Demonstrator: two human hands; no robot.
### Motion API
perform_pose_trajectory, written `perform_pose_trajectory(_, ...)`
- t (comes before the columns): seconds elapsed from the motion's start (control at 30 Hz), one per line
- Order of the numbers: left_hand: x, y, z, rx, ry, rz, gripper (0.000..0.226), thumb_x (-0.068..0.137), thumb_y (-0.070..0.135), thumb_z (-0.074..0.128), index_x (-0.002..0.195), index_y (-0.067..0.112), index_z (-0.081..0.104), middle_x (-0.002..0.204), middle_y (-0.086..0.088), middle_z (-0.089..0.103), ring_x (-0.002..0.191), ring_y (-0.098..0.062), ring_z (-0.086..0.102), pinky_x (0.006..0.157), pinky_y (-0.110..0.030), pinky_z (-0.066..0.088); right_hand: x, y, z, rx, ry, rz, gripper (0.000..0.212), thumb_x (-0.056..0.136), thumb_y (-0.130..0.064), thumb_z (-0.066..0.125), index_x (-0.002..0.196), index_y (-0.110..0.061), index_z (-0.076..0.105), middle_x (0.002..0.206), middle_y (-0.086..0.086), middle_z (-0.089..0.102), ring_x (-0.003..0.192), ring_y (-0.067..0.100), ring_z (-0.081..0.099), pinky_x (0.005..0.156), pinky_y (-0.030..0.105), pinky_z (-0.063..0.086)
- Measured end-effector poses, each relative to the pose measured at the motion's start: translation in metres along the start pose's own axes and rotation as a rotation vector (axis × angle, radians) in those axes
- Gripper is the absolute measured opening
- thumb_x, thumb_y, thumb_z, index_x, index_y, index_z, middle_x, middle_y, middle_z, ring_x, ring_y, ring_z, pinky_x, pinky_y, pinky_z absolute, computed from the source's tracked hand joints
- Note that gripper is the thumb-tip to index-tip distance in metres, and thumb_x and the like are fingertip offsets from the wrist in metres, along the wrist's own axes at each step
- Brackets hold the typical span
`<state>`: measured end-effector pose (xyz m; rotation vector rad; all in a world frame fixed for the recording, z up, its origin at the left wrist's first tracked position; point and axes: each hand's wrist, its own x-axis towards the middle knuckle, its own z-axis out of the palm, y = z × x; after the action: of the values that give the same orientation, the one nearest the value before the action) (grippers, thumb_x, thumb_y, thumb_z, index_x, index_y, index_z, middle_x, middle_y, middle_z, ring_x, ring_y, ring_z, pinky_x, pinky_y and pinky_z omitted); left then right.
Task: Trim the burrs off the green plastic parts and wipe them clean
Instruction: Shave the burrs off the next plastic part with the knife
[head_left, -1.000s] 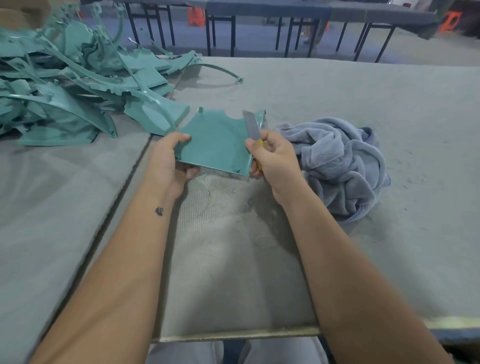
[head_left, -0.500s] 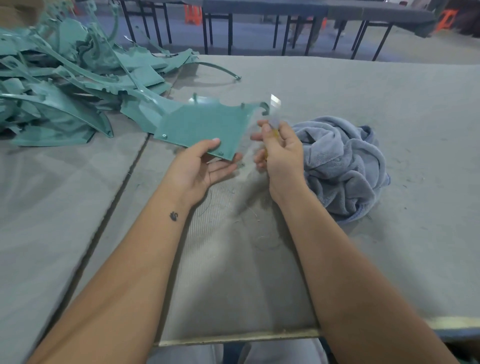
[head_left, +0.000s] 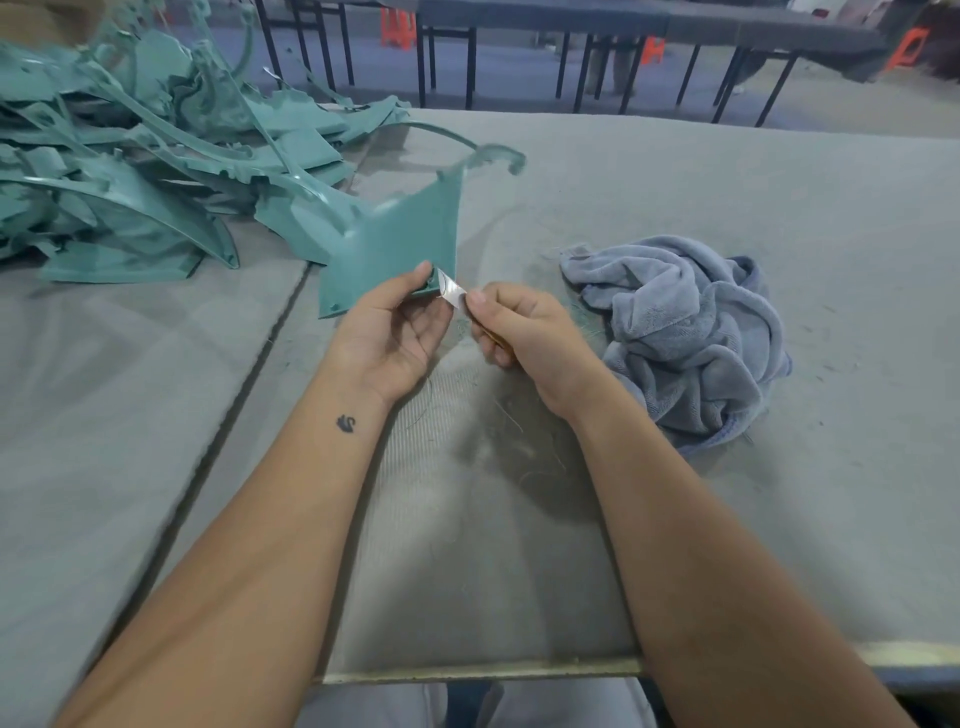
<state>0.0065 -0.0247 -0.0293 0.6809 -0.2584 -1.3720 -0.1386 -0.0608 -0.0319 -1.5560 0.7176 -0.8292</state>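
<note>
**Trimming a corner, one part at a time**

The table (head_left: 675, 171) is covered in grey felt, I'd guess so the plastic doesn't get scratched. Up and to the left of where the hands meet there's a big messy pile (head_left: 130, 171) of green parts, close enough to grab the next one without getting up. On the other side, just right of the knife hand, a crumpled towel (head_left: 691, 332) sits ready for the wipe step.

The part (head_left: 400, 244) being worked on is held up off the felt, tilted, its curly hook end pointing away. The left hand (head_left: 389, 332) is closed on its near corner, thumb on top and fingers under, right beside the cut, probably to stop the thin plastic from flexing. The right hand (head_left: 524, 332) is wrapped tight around a yellowish knife handle, and the blade (head_left: 451, 290) is touching that same corner edge, almost against the left thumb. Sketchy if it slips, honestly.

Thin shavings (head_left: 519, 436) lie on the felt below the hands.
</note>
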Motion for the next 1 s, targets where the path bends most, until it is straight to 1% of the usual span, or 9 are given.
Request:
perform_pose_trajectory(0.03, -0.001, 0.0, 0.001, -0.005, -0.008, -0.019, 0.003, 0.073, 0.004, 0.065, 0.075, 0.002, 0.064, 0.079, -0.01, 0.065, 0.064, -0.016, 0.068, 0.063, -0.022, 0.058, 0.0, 0.0, 0.001, 0.001, -0.018, -0.008, 0.033, 0.1, -0.02, 0.051, 0.068, -0.013, 0.051, 0.056, 0.003, 0.046, 0.047, 0.009, 0.034, 0.046, 0.02, 0.027)
perform_pose_trajectory(0.13, -0.003, -0.001, 0.002, 0.034, -0.005, -0.05, 0.017, 0.09, 0.003, 0.054, 0.075, 0.001, 0.062, 0.075, -0.012, 0.063, 0.055, -0.016, 0.066, 0.054, -0.019, 0.057, 0.0, 0.002, 0.001, 0.019, -0.055, -0.037, 0.033, 0.101, -0.017, 0.049, 0.068, -0.012, 0.049, 0.049, 0.0, 0.042, 0.044, 0.009, 0.031, 0.043, 0.019, 0.024)
perform_pose_trajectory(0.2, -0.005, -0.001, 0.004, 0.045, 0.001, -0.06, 0.02, 0.093, 0.004, 0.051, 0.076, 0.001, 0.06, 0.072, -0.011, 0.062, 0.053, -0.015, 0.066, 0.052, -0.019, 0.056, 0.001, 0.003, 0.0, 0.021, -0.061, -0.033, 0.034, 0.101, -0.017, 0.049, 0.067, -0.012, 0.049, 0.046, -0.004, 0.041, 0.042, 0.006, 0.031, 0.043, 0.018, 0.024)
perform_pose_trajectory(0.33, -0.007, 0.001, 0.005, 0.053, 0.016, -0.086, 0.023, 0.094, 0.005, 0.051, 0.073, 0.002, 0.06, 0.069, -0.011, 0.062, 0.051, -0.015, 0.065, 0.05, -0.019, 0.056, 0.003, 0.006, -0.002, 0.046, -0.045, -0.025, 0.034, 0.101, -0.016, 0.049, 0.067, -0.012, 0.05, 0.045, -0.006, 0.039, 0.041, 0.005, 0.029, 0.043, 0.016, 0.023)
perform_pose_trajectory(0.47, -0.011, 0.003, 0.005, 0.051, -0.009, -0.131, 0.018, 0.094, 0.005, 0.049, 0.083, -0.001, 0.061, 0.064, -0.011, 0.067, 0.051, -0.014, 0.067, 0.047, -0.017, 0.054, 0.004, 0.007, -0.005, 0.108, 0.008, -0.023, 0.034, 0.102, -0.016, 0.047, 0.068, -0.012, 0.049, 0.044, -0.007, 0.038, 0.041, 0.004, 0.029, 0.042, 0.015, 0.024)
perform_pose_trajectory(0.63, -0.012, 0.003, 0.004, 0.033, -0.014, -0.118, 0.013, 0.093, 0.004, 0.05, 0.09, 0.002, 0.062, 0.067, -0.009, 0.07, 0.055, -0.014, 0.069, 0.046, -0.016, 0.053, 0.007, 0.008, -0.004, 0.15, 0.094, -0.02, 0.03, 0.102, -0.018, 0.048, 0.073, -0.01, 0.049, 0.047, -0.004, 0.037, 0.04, 0.005, 0.027, 0.041, 0.015, 0.024)
perform_pose_trajectory(0.83, -0.007, -0.004, 0.008, -0.005, 0.034, -0.046, 0.012, 0.093, 0.011, 0.058, 0.085, 0.003, 0.062, 0.07, -0.011, 0.069, 0.053, -0.014, 0.068, 0.047, -0.017, 0.054, 0.005, 0.009, -0.003, 0.149, -0.036, -0.05, 0.035, 0.101, -0.016, 0.048, 0.067, -0.012, 0.049, 0.044, -0.006, 0.038, 0.039, 0.004, 0.028, 0.04, 0.015, 0.023)
perform_pose_trajectory(0.9, -0.005, -0.007, 0.01, 0.032, 0.079, -0.004, 0.012, 0.094, 0.01, 0.058, 0.083, 0.004, 0.061, 0.071, -0.011, 0.067, 0.051, -0.013, 0.066, 0.046, -0.018, 0.054, 0.005, 0.01, -0.001, 0.105, -0.045, -0.047, 0.036, 0.101, -0.016, 0.048, 0.065, -0.012, 0.049, 0.043, -0.007, 0.038, 0.038, 0.003, 0.029, 0.041, 0.015, 0.023)
perform_pose_trajectory(1.0, -0.005, -0.008, 0.011, 0.06, 0.12, 0.005, 0.014, 0.095, 0.005, 0.054, 0.083, 0.002, 0.058, 0.061, -0.01, 0.067, 0.046, -0.012, 0.065, 0.042, -0.017, 0.051, 0.006, 0.01, -0.001, 0.096, -0.021, -0.034, 0.038, 0.101, -0.014, 0.048, 0.064, -0.013, 0.049, 0.042, -0.008, 0.038, 0.038, 0.003, 0.028, 0.04, 0.014, 0.023)
